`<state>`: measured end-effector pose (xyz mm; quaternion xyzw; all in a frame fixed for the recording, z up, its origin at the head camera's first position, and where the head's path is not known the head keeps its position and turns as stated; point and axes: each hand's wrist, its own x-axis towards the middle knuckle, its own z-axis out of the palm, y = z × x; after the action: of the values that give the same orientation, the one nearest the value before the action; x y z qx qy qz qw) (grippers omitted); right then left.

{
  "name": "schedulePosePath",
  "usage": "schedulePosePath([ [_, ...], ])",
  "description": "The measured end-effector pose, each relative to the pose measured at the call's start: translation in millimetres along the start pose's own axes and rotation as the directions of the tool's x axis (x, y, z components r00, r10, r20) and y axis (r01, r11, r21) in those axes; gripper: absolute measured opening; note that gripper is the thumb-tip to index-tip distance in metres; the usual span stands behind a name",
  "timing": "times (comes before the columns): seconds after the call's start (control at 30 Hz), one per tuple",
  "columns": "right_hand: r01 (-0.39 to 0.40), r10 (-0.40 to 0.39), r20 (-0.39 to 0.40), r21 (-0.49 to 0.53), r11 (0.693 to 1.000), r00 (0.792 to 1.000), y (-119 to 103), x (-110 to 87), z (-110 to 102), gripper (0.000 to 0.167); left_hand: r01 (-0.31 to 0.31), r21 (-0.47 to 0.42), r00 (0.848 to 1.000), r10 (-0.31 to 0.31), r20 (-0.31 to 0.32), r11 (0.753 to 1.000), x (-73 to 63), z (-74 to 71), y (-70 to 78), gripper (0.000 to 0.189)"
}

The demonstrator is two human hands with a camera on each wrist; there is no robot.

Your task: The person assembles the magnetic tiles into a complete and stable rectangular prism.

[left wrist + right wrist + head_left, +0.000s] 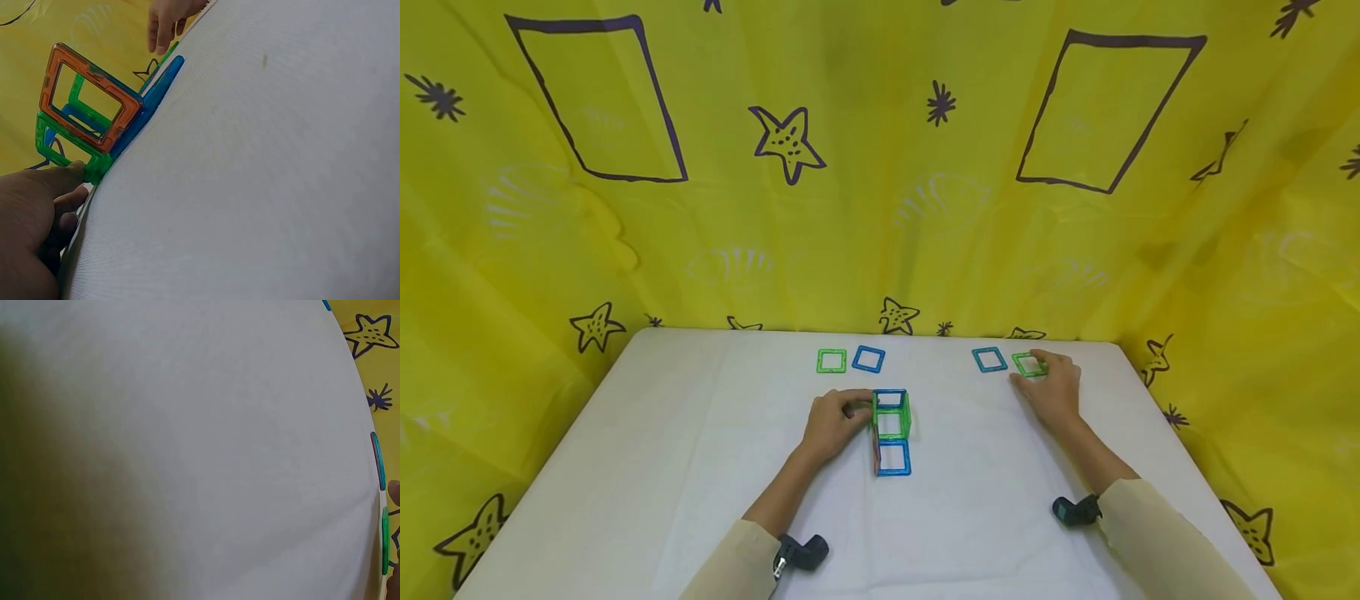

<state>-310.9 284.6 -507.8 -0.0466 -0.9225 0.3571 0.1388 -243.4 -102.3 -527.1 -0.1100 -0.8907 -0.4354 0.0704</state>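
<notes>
A small structure of magnetic tiles stands mid-table, with green and blue square frames and an orange square tile upright along its left side. A blue square lies flat at its near end. My left hand is at the structure's left side, fingertips against an upright green tile; its other fingers bend below. Toward the back right, my right hand reaches over a green square tile, thumb and fingers spread apart around it. Only slivers of that hand's fingers show in the right wrist view.
Left of that green tile lies a blue square tile. Another green square and blue square lie behind the structure. A yellow patterned curtain encloses the white table at the back and sides.
</notes>
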Motion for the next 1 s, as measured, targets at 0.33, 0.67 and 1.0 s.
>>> schedulePosePath([
  [0.33,-0.033,0.034,0.010,-0.071,0.997,0.999,8,5.6,-5,0.063,-0.002,-0.004,1.000,0.002,-0.004,1.000,-1.4,-0.7,-1.1,0.026],
  [0.67,-0.030,0.035,0.038,-0.137,0.990,0.999,14,7.7,-6,0.064,-0.009,-0.009,1.000,0.009,-0.002,1.000,-1.6,-1.0,0.0,0.026],
  [1.0,-0.030,0.036,0.047,-0.134,0.990,0.998,16,10.4,-5,0.064,0.001,-0.012,1.000,-0.001,-0.001,1.000,-1.4,-1.1,0.1,0.026],
])
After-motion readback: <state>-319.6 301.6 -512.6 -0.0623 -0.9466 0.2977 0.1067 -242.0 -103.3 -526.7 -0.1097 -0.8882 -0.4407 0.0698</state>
